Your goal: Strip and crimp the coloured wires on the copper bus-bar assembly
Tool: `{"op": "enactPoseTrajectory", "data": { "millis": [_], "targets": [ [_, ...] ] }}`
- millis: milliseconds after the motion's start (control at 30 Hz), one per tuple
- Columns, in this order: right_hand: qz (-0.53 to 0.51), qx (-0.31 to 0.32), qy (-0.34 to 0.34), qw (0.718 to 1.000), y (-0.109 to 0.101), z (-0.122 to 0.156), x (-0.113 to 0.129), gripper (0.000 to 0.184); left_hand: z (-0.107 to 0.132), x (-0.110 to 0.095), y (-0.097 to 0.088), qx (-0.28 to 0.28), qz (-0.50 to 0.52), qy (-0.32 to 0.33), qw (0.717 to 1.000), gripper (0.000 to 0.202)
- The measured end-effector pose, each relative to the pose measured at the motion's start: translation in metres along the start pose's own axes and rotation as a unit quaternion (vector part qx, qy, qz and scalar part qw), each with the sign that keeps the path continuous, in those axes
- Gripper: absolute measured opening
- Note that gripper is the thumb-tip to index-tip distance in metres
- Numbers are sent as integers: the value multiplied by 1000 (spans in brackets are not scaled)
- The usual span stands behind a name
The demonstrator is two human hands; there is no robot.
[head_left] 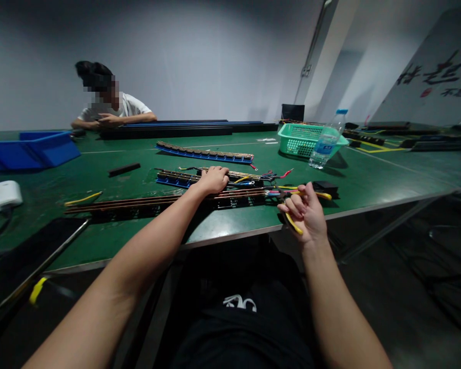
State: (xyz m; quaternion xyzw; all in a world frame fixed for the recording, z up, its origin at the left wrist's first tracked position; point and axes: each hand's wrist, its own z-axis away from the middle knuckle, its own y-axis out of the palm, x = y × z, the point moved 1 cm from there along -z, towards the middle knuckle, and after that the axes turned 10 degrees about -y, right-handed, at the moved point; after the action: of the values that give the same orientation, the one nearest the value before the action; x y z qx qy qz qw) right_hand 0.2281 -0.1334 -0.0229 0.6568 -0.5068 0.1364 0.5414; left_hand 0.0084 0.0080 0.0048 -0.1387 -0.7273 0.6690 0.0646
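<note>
My left hand (215, 180) is closed over the black piece with thin brass-coloured bars, just behind a long black strip with copper bars (138, 204). Its fingertips are partly hidden. To the right, my right hand (306, 212) grips yellow-handled pliers (294, 224), their jaws at the wired end of the long strip. Coloured wires (272, 193) run out there, close to the jaws. What lies between the jaws is too small to tell. A short blue strip with bars (172, 178) lies beside my left hand, and another blue strip (207, 154) lies farther back.
A green basket (299, 140) and a water bottle (326, 143) stand at the back right. At the left are a blue bin (34, 151) and a white device (2, 199). Another person (113, 110) leans on the far table side near long dark strips (184, 129). The table edge (234, 236) is close to me.
</note>
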Motion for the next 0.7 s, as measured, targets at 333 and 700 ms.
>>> {"op": "enactPoseTrajectory", "data": {
  "millis": [333,700],
  "targets": [
    [229,181,-95,952,32,64,4,33,2,-1,-3,8,-5,1,1000,48],
    [-38,197,-12,980,73,22,-34,31,3,-2,-2,-10,-7,9,1000,43]
  ]
}}
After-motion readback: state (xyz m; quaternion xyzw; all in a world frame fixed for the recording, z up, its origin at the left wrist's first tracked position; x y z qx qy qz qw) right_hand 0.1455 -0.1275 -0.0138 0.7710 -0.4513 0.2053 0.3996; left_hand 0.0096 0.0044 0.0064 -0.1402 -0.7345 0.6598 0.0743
